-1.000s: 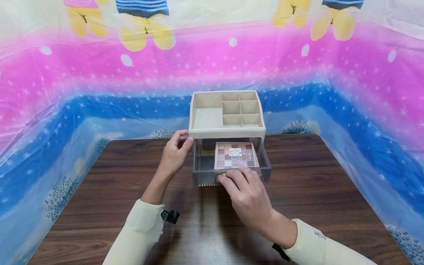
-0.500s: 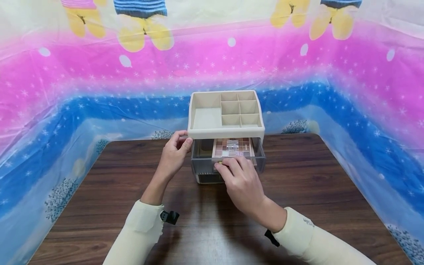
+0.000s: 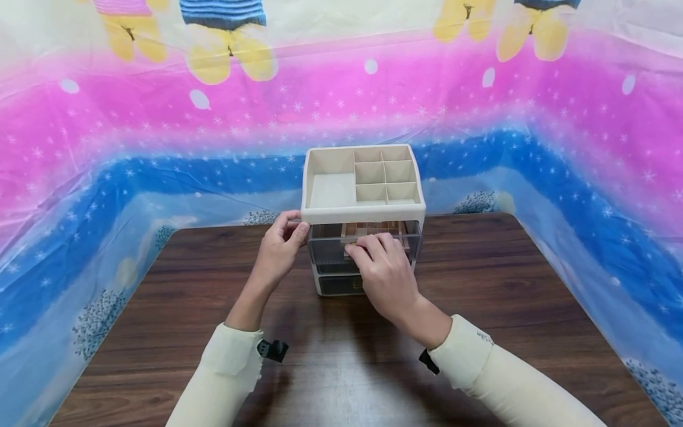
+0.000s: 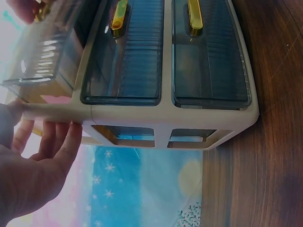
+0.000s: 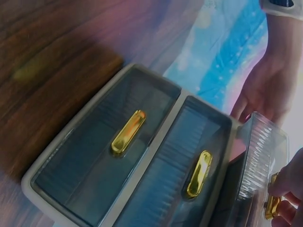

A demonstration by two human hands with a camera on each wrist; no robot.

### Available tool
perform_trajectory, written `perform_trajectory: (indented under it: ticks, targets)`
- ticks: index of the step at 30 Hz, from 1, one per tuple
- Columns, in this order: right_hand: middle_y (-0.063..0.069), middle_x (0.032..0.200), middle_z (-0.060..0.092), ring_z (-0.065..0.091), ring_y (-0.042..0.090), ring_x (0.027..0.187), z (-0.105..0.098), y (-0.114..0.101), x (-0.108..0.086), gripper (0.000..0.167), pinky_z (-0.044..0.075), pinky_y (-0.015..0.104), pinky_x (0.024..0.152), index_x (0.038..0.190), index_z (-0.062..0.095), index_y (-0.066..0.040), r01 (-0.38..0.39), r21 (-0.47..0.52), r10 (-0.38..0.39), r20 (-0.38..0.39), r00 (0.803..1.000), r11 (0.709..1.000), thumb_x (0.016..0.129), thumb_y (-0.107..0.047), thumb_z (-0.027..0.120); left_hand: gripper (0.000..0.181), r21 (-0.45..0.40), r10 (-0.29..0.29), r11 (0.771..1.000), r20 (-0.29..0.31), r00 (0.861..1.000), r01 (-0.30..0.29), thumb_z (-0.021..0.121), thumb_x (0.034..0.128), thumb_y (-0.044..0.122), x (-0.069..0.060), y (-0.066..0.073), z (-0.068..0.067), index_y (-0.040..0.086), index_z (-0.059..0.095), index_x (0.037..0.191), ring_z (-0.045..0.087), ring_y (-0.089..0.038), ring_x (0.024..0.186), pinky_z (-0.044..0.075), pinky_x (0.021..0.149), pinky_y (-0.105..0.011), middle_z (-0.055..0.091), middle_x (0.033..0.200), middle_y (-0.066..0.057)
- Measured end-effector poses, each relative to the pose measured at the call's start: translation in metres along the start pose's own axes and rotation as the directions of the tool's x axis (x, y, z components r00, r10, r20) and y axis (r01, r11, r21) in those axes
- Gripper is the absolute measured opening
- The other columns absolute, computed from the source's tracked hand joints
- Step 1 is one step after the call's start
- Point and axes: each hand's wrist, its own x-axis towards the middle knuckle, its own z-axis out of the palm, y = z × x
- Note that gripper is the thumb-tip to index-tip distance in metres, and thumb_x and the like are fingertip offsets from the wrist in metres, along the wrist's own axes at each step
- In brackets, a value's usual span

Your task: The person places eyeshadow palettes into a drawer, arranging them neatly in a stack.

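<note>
A cream desktop drawer organizer point(image 3: 364, 215) stands on the table, with a divided tray on top. Its smoky clear top drawer point(image 3: 326, 251) sticks out a little. Through the drawer shows part of an eyeshadow palette point(image 3: 349, 229), largely behind my right hand point(image 3: 388, 279). That hand pinches the drawer's gold handle point(image 5: 272, 203), with thumb and fingertips on it in the right wrist view. At the organizer's upper left corner, my left hand point(image 3: 280, 252) holds the side frame point(image 4: 59, 112), thumb toward the front and fingers along the side.
Two lower drawers point(image 4: 210, 61) with gold handles are shut beneath the top one. The dark wood table point(image 3: 176, 308) reaches out on both sides. A patterned pink and blue cloth point(image 3: 240, 112) hangs behind and around it.
My right hand has pushed the top drawer inward, away from me, and the palette has slid back under the organizer's top with it. My left hand stays at the side.
</note>
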Motion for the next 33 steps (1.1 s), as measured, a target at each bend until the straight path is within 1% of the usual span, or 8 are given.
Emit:
perform_trajectory:
  ticks: [6, 13, 16, 19, 22, 26, 30, 33]
  targets:
    - [0.007, 0.095, 0.069, 0.06, 0.027, 0.087, 0.011, 0.006, 0.005, 0.011, 0.054, 0.039, 0.069, 0.096, 0.077, -0.007, -0.014, -0.004, 0.014, 0.006, 1.0, 1.0, 0.097, -0.008, 0.066, 0.039, -0.007, -0.006, 1.0, 0.011, 1.0, 0.006, 0.052, 0.1073, 0.032, 0.0, -0.003, -0.001, 0.01, 0.051, 0.14, 0.06, -0.031, 0.12, 0.055, 0.104, -0.047, 0.061, 0.132, -0.021]
    - [0.009, 0.094, 0.068, 0.059, 0.03, 0.086, 0.024, 0.014, 0.009, 0.013, 0.054, 0.041, 0.069, 0.097, 0.077, -0.007, -0.017, 0.009, 0.017, -0.009, 1.0, 1.0, 0.096, -0.003, 0.064, 0.036, -0.022, 0.0, 1.0, 0.009, 1.0, 0.0, 0.053, 0.1075, 0.028, 0.001, -0.004, -0.001, 0.009, 0.052, 0.138, 0.061, -0.031, 0.119, 0.055, 0.103, -0.047, 0.062, 0.131, -0.023]
    - [0.009, 0.095, 0.069, 0.06, 0.029, 0.087, 0.026, 0.017, 0.009, 0.014, 0.054, 0.041, 0.069, 0.097, 0.077, -0.007, -0.018, 0.006, 0.018, -0.008, 1.0, 1.0, 0.096, -0.002, 0.064, 0.036, -0.026, 0.001, 1.0, 0.007, 1.0, -0.001, 0.052, 0.1076, 0.027, 0.001, -0.004, 0.0, 0.008, 0.051, 0.138, 0.061, -0.031, 0.12, 0.055, 0.103, -0.048, 0.062, 0.131, -0.024]
    - [0.009, 0.095, 0.069, 0.06, 0.029, 0.087, 0.025, 0.018, 0.009, 0.015, 0.054, 0.041, 0.07, 0.098, 0.077, -0.007, -0.022, 0.012, 0.022, 0.016, 1.0, 1.0, 0.096, -0.001, 0.064, 0.036, -0.026, -0.002, 1.0, 0.008, 1.0, 0.002, 0.052, 0.1075, 0.028, 0.002, -0.004, 0.0, 0.008, 0.052, 0.138, 0.061, -0.032, 0.12, 0.055, 0.103, -0.048, 0.062, 0.132, -0.024]
    - [0.009, 0.098, 0.07, 0.061, 0.028, 0.09, 0.019, 0.02, 0.009, 0.015, 0.056, 0.04, 0.075, 0.102, 0.077, -0.008, -0.032, 0.04, 0.03, 0.065, 0.997, 0.999, 0.094, 0.0, 0.066, 0.037, -0.024, -0.005, 1.0, 0.014, 1.0, 0.006, 0.052, 0.1077, 0.028, 0.002, -0.003, 0.0, 0.008, 0.051, 0.139, 0.06, -0.032, 0.121, 0.054, 0.105, -0.049, 0.062, 0.132, -0.023]
    - [0.01, 0.103, 0.072, 0.064, 0.028, 0.095, 0.005, 0.027, 0.01, 0.021, 0.056, 0.04, 0.085, 0.108, 0.075, -0.006, -0.065, 0.107, 0.052, 0.121, 0.991, 0.992, 0.088, -0.003, 0.07, 0.041, -0.001, -0.02, 1.0, 0.034, 0.999, 0.02, 0.052, 0.1079, 0.03, 0.0, -0.002, -0.003, 0.008, 0.048, 0.142, 0.058, -0.034, 0.123, 0.052, 0.106, -0.052, 0.059, 0.135, -0.021]
    - [0.013, 0.107, 0.072, 0.063, 0.031, 0.1, -0.015, 0.041, 0.01, 0.026, 0.055, 0.043, 0.091, 0.113, 0.073, -0.004, -0.166, 0.165, 0.142, 0.147, 0.979, 0.972, 0.088, -0.009, 0.072, 0.046, 0.078, -0.018, 0.997, 0.04, 0.999, 0.015, 0.053, 0.1072, 0.033, -0.005, 0.0, -0.01, 0.007, 0.045, 0.145, 0.054, -0.034, 0.129, 0.047, 0.11, -0.051, 0.056, 0.141, -0.018]
    - [0.015, 0.111, 0.072, 0.061, 0.033, 0.103, -0.031, 0.056, 0.008, 0.028, 0.054, 0.045, 0.091, 0.116, 0.072, -0.004, -0.273, 0.18, 0.244, 0.167, 0.955, 0.945, 0.09, -0.014, 0.072, 0.051, 0.193, 0.01, 0.981, 0.021, 1.0, -0.014, 0.053, 0.1064, 0.036, -0.01, 0.003, -0.019, 0.008, 0.043, 0.148, 0.051, -0.033, 0.136, 0.043, 0.115, -0.052, 0.052, 0.147, -0.017]
